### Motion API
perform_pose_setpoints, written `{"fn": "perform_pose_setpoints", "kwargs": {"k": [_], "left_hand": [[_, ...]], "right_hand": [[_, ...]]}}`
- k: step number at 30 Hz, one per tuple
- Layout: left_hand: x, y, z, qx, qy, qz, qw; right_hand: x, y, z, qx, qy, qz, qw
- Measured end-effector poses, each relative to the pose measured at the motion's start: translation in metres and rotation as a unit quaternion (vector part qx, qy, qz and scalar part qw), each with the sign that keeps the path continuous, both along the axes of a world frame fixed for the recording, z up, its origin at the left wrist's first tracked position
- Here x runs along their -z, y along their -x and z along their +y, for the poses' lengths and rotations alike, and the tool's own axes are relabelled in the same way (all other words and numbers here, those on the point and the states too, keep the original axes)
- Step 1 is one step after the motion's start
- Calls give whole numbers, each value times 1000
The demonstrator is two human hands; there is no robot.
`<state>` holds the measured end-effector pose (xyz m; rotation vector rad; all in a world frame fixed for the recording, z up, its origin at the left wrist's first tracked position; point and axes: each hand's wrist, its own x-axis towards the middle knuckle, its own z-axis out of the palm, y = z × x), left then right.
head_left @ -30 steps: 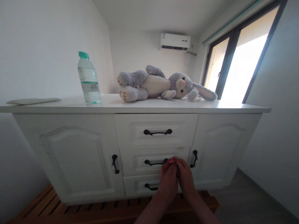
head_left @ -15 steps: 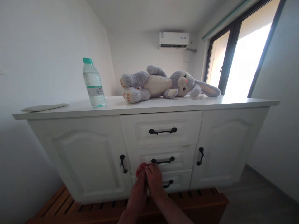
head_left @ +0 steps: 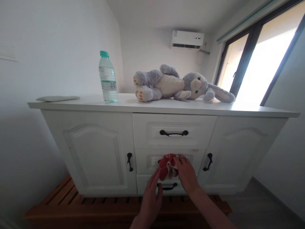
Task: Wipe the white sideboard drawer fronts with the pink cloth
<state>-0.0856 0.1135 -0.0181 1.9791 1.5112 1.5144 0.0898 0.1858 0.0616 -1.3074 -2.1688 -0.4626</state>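
A crumpled red and white cloth [head_left: 166, 167] lies against the front of the middle drawer [head_left: 149, 159], covering most of that drawer's black handle. My right hand [head_left: 187, 171] grips the cloth from its right side, fingers bent over the edge. Below and left of the cloth is my left hand [head_left: 153, 192], fingers stretched upward and thumb apart. Its fingertips come up to the cloth's lower left edge; whether they touch it I cannot tell. Just behind the left thumb shows the bottom drawer handle [head_left: 168, 187].
On the white cabinet top [head_left: 126, 106] stand a water bottle [head_left: 108, 78] and, lying on its side, a plush rabbit [head_left: 170, 86]. A flat pale object [head_left: 57, 99] rests at the left end. The cabinet sits on a slatted wooden bench [head_left: 54, 194]. Cabinet doors flank the drawers.
Both hands have moved apart, and the right hand has carried the cloth up and right onto the middle drawer handle. The cloth is more spread out. The view has shifted slightly left.
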Motion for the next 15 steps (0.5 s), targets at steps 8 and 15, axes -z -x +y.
{"fn": "perform_pose_setpoints", "kwargs": {"k": [8,15], "left_hand": [[75,-11,27,-108,327,-327,880],[107,-46,70,-153,409,-328,838]], "right_hand": [[4,12,7,-64,20,-77,995],[-17,-56,-9,-2,52,-4,999]]}}
